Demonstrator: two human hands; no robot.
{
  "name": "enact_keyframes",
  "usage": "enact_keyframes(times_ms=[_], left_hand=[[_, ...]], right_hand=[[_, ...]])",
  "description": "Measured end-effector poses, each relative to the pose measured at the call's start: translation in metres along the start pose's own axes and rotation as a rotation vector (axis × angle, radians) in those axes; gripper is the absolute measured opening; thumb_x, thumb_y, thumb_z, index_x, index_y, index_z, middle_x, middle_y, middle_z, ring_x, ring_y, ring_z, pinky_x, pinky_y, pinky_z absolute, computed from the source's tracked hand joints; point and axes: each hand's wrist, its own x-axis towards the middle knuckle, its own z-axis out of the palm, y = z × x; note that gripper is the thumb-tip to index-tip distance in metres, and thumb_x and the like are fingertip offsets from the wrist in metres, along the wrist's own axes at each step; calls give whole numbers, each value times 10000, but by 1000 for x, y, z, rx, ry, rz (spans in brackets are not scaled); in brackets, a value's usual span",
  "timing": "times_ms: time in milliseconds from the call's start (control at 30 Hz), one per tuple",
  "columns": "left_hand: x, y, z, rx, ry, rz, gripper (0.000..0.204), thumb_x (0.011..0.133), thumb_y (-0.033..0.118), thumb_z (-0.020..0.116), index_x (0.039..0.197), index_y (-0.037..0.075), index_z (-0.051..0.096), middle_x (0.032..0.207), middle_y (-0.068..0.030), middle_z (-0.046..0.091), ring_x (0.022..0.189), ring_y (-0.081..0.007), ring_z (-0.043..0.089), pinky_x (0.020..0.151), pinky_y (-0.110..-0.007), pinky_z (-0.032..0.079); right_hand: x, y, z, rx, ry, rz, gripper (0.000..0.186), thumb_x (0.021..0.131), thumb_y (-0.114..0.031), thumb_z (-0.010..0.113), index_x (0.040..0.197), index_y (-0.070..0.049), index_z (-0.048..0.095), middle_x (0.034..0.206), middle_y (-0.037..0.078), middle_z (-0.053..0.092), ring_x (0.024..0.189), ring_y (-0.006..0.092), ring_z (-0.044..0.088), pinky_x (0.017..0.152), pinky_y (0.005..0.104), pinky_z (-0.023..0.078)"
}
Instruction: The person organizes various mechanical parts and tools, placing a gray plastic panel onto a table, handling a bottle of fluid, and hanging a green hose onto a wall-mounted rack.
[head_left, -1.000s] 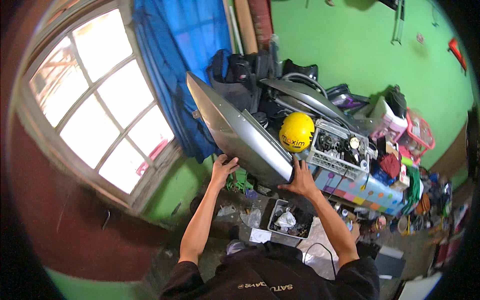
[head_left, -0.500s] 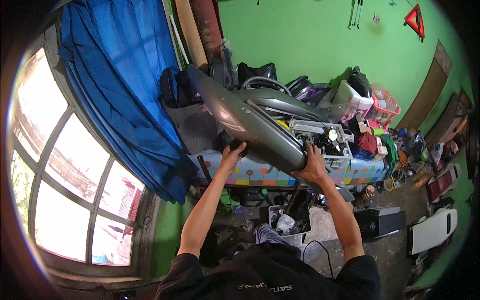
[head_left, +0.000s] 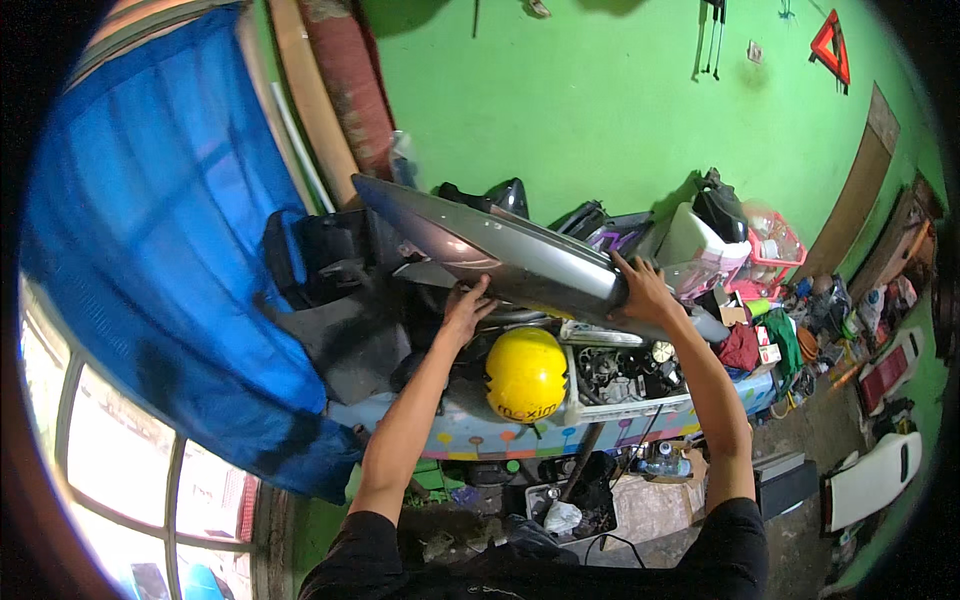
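A long, tapered grey motorcycle body panel (head_left: 500, 240) is raised over the back of the cloth-covered table (head_left: 455, 440), its narrow tip at the upper left. My left hand (head_left: 468, 312) grips its lower edge near the middle, fingertips on the panel. At the wider right end, my right hand (head_left: 646, 292) is closed around it, the thumb underneath. Below the panel, between my arms, a yellow helmet (head_left: 526, 365) rests on the table. Beside it stands a white tray (head_left: 630, 406) of metal parts. Some parts behind the panel are hidden.
Black plastic parts (head_left: 345, 330) lie at the table's left, next to a blue curtain (head_left: 190, 240). To the right are a white container (head_left: 692, 245), a pink basket (head_left: 790, 250) and a red cloth (head_left: 738, 347). Under the table sits a bin (head_left: 540, 500); a green wall stands behind.
Both hands have carried the panel farther over the table, and it now lies nearer level. The helmet, mostly hidden before, shows fully. My view has shifted forward and left.
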Motion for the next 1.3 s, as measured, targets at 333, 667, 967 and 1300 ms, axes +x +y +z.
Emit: enact_keyframes(times_ms=[333,667,967,1300], left_hand=[[122,-102,-7,1,130,-86,967,744,285,777,1397,58,100,1336,-176,361,1086,-326,516,938,-421,472],[143,-171,-48,-51,310,-285,876,752,360,757,1354,50,202,1277,-215,392,1095,-337,507,963,-426,445],[142,-181,-60,401,562,-245,924,757,440,724,1373,-17,207,1348,-292,332,1169,-341,460,966,-407,410],[122,-142,-5,1852,118,372,682,790,165,633,1392,109,317,1491,-188,110,1378,-419,66,1051,-578,247]], right_hand=[[149,117,104,-52,-248,21,1228,447,-265,899,1453,-255,194,1413,213,329,1305,374,332,955,615,344],[216,134,194,21,-519,-102,1235,442,-221,897,1453,-254,187,1400,167,370,1252,367,409,967,516,402],[213,129,245,39,-305,-185,1260,445,-242,886,1457,-263,136,1396,183,367,1275,391,372,978,490,404],[164,90,275,-149,-207,159,839,846,-66,528,1472,-281,13,1538,102,35,1382,362,173,961,661,325]])
